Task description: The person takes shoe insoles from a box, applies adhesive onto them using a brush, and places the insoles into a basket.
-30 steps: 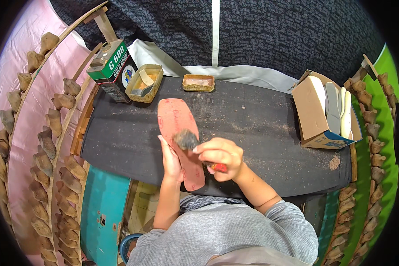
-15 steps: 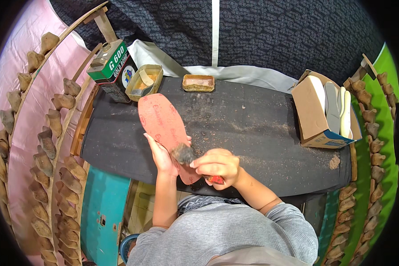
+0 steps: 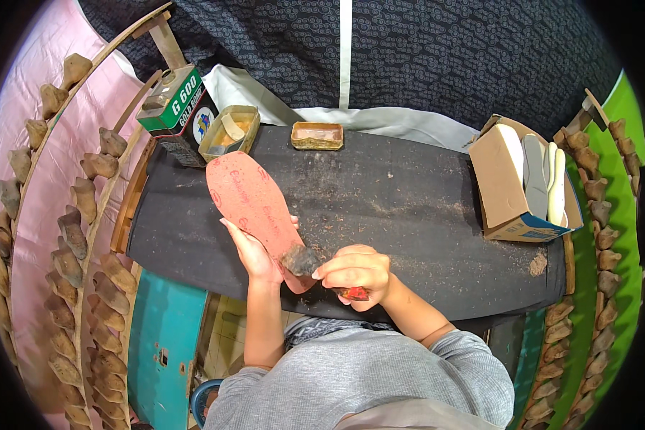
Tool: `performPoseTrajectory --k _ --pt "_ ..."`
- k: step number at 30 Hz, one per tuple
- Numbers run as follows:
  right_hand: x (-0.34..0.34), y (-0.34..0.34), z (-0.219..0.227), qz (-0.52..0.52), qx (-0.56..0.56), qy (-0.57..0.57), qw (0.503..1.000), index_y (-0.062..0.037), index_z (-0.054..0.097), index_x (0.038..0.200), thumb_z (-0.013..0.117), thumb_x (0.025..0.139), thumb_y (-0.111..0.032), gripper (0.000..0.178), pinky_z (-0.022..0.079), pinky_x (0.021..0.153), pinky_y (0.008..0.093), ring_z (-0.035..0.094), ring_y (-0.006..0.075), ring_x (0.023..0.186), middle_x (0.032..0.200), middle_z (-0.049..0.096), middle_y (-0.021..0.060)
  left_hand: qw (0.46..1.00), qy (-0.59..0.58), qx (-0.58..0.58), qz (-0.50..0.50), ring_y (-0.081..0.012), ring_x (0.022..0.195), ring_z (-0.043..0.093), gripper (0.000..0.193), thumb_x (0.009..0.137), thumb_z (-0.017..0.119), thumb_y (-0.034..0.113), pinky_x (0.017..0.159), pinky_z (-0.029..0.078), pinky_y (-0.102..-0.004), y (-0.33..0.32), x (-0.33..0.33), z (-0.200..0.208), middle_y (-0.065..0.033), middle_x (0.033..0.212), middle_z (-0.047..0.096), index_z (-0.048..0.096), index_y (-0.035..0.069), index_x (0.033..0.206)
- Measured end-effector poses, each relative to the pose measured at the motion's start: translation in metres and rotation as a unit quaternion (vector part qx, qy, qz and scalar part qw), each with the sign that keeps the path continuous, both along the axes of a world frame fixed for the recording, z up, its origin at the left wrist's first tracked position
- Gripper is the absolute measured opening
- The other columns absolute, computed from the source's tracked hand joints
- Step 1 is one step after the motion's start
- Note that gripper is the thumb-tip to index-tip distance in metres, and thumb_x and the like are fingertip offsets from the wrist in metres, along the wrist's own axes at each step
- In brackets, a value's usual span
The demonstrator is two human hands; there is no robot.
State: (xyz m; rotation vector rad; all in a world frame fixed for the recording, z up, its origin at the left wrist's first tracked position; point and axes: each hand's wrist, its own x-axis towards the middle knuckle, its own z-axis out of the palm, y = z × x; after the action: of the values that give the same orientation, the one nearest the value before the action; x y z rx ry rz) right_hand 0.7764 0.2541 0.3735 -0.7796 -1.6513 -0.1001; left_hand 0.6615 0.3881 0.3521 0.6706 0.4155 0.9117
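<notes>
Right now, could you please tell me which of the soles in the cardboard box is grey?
The grey sole is second from the left, between the white sole and the cream soles, which are paler.

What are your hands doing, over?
Left grip holding red sole-shaped piece. Right grip holding brush over its near end. Crumbs on dark tabletop, brush unblocked.

I've got the sole [image 3: 247,197] in front of the tub [image 3: 249,115], can [image 3: 180,118] left of that, dish [image 3: 317,135] to its right. Box [image 3: 496,190] of insoles [image 3: 535,175] sits on the table's [image 3: 408,251] right side.
</notes>
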Motion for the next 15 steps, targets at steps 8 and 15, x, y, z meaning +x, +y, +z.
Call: performPoseTrajectory --k 8,15 --pt "0.004 0.002 0.004 0.040 -0.020 0.030 0.999 0.0012 0.065 0.078 0.064 0.065 -0.006 0.015 0.051 0.054 0.0302 0.065 0.0246 0.061 0.081 0.068 0.0157 0.999 -0.004 -0.017 0.033 -0.0290 0.072 0.062 0.078 0.090 0.012 0.068 0.068 0.051 -0.0405 0.004 0.006 0.004 -0.0181 0.089 0.062 0.038 0.005 0.129" --pt "0.012 0.003 -0.002 0.084 -0.077 0.025 0.993 0.0032 0.064 0.079 0.061 0.062 0.001 0.018 0.052 0.054 0.0309 0.064 0.0253 0.060 0.078 0.067 0.0160 0.997 -0.013 0.013 0.072 -0.0294 0.072 0.060 0.072 0.092 0.015 0.064 0.065 0.051 -0.0416 0.018 0.004 0.002 -0.0176 0.090 0.060 0.035 0.009 0.132"
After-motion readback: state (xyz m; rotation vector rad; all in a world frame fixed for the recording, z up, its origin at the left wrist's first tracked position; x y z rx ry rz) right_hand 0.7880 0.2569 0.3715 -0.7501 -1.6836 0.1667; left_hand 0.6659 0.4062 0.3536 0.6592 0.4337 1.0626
